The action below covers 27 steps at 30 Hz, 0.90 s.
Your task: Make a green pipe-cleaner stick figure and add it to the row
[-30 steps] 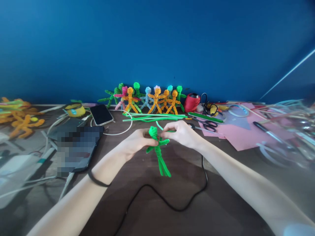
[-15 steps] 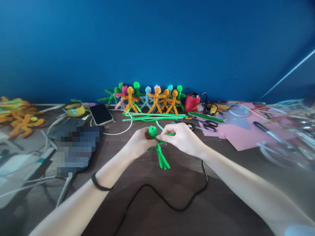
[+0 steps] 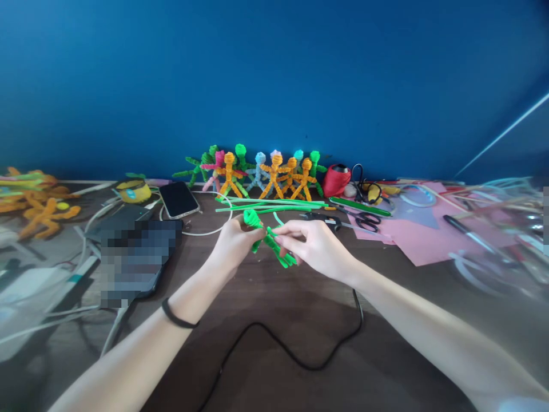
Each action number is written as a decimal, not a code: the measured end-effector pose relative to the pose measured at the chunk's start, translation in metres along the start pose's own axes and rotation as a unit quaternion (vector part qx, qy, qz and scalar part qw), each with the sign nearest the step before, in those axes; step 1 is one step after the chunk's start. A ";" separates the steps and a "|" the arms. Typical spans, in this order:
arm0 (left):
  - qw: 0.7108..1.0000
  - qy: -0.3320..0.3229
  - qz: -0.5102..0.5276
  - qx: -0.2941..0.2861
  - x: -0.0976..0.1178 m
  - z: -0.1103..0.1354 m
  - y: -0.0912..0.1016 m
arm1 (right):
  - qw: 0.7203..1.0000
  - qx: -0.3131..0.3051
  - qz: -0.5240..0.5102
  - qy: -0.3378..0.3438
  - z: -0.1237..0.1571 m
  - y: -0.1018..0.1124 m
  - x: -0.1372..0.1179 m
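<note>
Both my hands hold a green pipe-cleaner figure [image 3: 268,237] above the brown table, a little in front of me. My left hand [image 3: 234,243] is closed on its upper body just below the round head, which tilts up and to the left. My right hand [image 3: 313,246] pinches the figure's middle and legs, which slant down to the right. A black band sits on my left wrist.
A row of several finished pipe-cleaner figures [image 3: 266,174] leans against the blue wall, with loose green stems [image 3: 270,205] before it. Scissors [image 3: 364,218], pink paper [image 3: 412,234] and a red pouch [image 3: 335,178] lie right; two phones [image 3: 178,198] and cables left. A black cable [image 3: 300,355] curls near me.
The figure hung upright before; now it is tilted, head to the left and legs to the right. My right hand has slid from its arm down to its body and legs.
</note>
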<state>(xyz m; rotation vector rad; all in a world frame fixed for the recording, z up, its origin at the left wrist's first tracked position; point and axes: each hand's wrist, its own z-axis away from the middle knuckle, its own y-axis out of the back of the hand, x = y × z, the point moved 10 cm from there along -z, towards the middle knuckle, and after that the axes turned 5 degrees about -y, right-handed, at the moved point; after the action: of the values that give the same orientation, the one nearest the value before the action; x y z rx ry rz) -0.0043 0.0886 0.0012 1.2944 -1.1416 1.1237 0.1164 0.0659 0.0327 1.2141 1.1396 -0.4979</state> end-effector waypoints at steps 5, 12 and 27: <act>0.999 0.014 0.050 -0.011 -0.002 0.001 -0.001 | 1.000 -0.005 0.009 0.005 -0.001 0.000 -0.001; 0.992 0.034 0.117 -0.034 0.002 0.001 -0.006 | 1.000 -0.026 -0.007 -0.010 -0.006 0.003 0.006; 0.991 0.001 0.098 -0.092 0.008 0.002 -0.014 | 0.985 -0.127 -0.098 -0.070 -0.011 -0.011 0.023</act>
<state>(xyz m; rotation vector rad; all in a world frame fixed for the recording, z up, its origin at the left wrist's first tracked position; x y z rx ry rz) 0.0105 0.0868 0.0078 1.0575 -1.3605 1.1312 0.1121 0.0784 0.0082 0.8394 1.1683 -0.5585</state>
